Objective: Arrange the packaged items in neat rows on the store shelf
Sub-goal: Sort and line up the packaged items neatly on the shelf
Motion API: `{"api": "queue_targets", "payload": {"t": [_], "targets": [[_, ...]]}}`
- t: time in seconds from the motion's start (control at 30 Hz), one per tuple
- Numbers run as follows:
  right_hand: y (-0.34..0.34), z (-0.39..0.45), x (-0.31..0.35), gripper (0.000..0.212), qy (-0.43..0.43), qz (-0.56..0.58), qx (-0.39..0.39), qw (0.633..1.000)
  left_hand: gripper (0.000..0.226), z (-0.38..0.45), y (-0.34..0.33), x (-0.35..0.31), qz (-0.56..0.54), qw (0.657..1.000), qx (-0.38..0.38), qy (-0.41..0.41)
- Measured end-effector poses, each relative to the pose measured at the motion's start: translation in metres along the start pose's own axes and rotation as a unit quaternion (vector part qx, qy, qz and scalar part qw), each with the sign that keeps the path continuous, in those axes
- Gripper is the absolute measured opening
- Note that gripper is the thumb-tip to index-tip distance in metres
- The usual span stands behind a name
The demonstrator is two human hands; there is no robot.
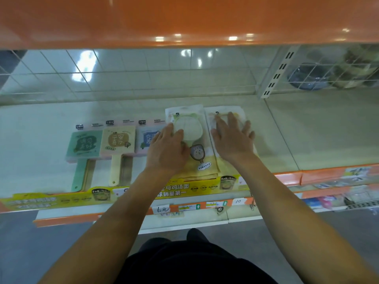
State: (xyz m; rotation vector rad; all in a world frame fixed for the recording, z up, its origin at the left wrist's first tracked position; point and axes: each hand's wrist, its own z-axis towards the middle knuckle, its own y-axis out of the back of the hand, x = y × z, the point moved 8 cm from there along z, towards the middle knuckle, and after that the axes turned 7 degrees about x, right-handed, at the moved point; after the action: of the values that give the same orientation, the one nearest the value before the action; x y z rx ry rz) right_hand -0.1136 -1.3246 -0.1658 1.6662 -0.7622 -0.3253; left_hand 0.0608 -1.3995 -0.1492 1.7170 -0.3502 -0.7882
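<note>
**Head view: a row half squared**

Head camera showed us well into the job. Three paddle-shaped packs, the green pack, the cream pack and the blue pack, already lay side by side on the shelf. Our left hand pressed flat on the round-window pack, fingers straight and close together; our right hand lay on the neighbouring pack, fingers spread. Both packs sat just right of the blue one (edges touching, as far as we could tell). We judged that these two needed final alignment, and the shelf's right part awaited stock.
</note>
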Motion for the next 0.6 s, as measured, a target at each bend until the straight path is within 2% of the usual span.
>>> {"api": "queue_targets", "payload": {"t": [0.33,0.6], "targets": [[0.0006,0.0009,0.0030,0.050,0.010,0.007,-0.007,1.000,0.035,0.0003,0.0000,-0.0046,-0.001,1.000,0.005,-0.004],[-0.0011,-0.0007,-0.0001,0.050,-0.005,0.016,-0.015,1.000,0.045,-0.0002,-0.0053,-0.0050,0.010,1.000,0.010,0.002]]}}
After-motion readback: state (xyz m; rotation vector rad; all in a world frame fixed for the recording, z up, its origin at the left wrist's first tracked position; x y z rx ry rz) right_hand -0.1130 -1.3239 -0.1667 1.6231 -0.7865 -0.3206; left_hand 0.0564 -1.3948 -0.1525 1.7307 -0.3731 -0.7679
